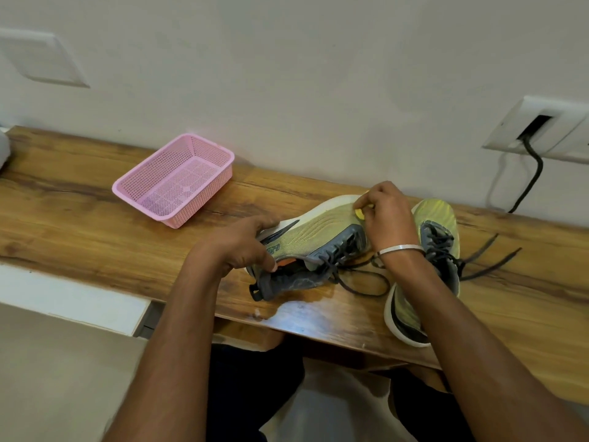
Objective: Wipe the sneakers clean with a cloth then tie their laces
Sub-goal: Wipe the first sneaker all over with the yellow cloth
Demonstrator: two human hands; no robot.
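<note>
Hands (242,242) (387,215) wiping tilted sneaker (322,232) with cloth (360,213).

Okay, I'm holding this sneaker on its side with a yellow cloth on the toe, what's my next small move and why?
Probably draw the yellow cloth back along the tilted sneaker toward the heel: the right hand pinches it at the toe, the left hand steadies the heel, and the laces lie untied.

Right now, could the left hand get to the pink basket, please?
Probably yes: the left hand holds the heel of the near sneaker, and only bare table lies between it and the pink basket, though it must let go first.
</note>
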